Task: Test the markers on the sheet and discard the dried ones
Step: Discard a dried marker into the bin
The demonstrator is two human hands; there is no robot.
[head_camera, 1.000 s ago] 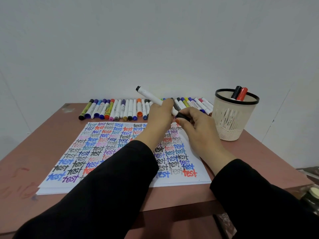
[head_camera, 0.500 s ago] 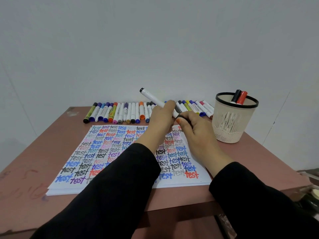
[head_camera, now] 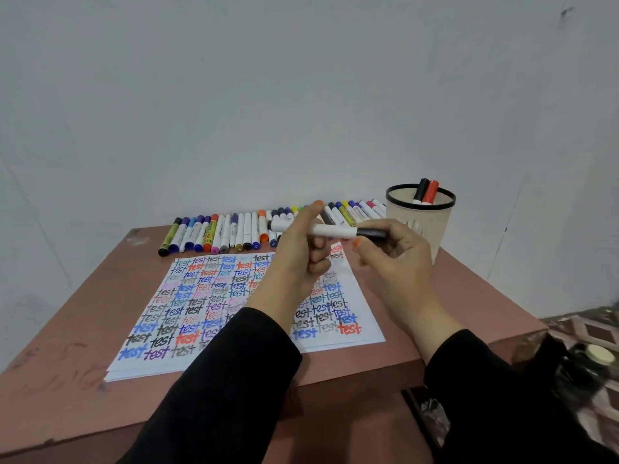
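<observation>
Cup [head_camera: 438,219] blocks right — marker row [head_camera: 214,232] lines far side.

matt paper sheet [head_camera: 201,296], glossy plastic marker [head_camera: 330,231], matt tabletop [head_camera: 83,296]

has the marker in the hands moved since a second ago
Yes: the marker has tipped level, its far end dropping down against the marker row.

I'm in a plain indoor room, likely home: small brown table [head_camera: 100,296] against bare white wall [head_camera: 301,95], patterned floor [head_camera: 589,329], markers [head_camera: 248,229] laid out.
</observation>
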